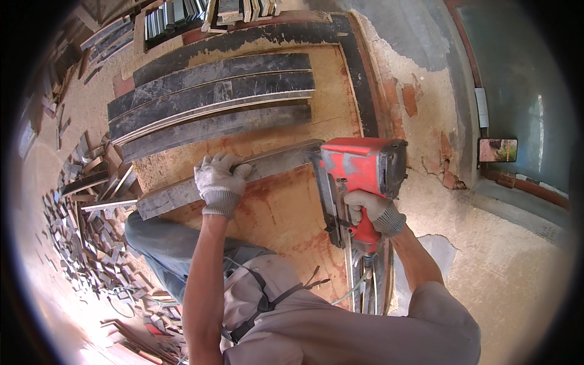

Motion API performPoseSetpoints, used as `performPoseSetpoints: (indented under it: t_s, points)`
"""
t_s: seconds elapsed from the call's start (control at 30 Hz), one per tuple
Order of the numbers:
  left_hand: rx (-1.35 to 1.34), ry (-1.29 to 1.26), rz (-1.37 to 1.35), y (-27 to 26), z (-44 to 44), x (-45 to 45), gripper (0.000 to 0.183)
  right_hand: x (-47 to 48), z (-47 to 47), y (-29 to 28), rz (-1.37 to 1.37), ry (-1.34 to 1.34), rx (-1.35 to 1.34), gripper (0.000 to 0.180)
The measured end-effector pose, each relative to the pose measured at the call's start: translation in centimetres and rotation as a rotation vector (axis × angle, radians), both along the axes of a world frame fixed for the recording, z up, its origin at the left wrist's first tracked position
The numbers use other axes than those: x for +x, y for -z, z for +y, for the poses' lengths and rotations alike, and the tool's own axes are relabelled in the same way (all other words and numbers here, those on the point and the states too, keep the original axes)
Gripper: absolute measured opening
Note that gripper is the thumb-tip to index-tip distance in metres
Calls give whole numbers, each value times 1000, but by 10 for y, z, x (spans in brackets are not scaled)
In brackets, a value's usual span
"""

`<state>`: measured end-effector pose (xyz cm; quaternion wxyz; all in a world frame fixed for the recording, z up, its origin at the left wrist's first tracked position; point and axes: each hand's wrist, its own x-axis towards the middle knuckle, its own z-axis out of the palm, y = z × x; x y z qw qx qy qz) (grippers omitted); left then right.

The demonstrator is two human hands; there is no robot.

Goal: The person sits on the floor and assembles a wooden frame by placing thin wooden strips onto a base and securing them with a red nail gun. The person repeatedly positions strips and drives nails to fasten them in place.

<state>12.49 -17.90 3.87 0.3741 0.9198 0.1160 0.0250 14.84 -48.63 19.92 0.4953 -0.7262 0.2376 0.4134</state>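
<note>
My left hand (221, 180), in a pale knitted work glove, grips a long grey board (273, 162) left of its middle, thumb spread along the top edge. The board lies slanted across a wooden worktop (273, 214) with reddish stains. My right hand (372, 210), gloved too, is wrapped around the handle of a red pneumatic nail gun (353, 162). The gun's nose is at the board's right end; whether it touches cannot be told. Its dark magazine (331, 214) points back towards me. Beyond the board lie several dark plywood strips (214, 91), side by side.
A dark raised border (360, 82) edges the worktop, beside a peeling wall (429, 109). An air hose (353, 292) runs from the gun. Scrap wood offcuts (96, 246) cover the floor at left. Stacked strips (175, 18) stand at the back. A phone (498, 150) is at the right.
</note>
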Motion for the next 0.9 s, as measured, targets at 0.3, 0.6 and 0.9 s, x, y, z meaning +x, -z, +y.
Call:
performPoseSetpoints:
  t_s: [0.3, 0.6, 0.9]
  points:
    - [-16, 4, 23, -4, 2, -2, 16, -1, 29, -4, 87, 77, 6, 20]
    - [20, 25, 42, -5, 4, -1, 23, -7, 57, 11, 82, -110, 26, 22]
    - [0, 24, 58, -6, 12, -8, 29, -13, 67, 9, 113, -35, 3, 19]
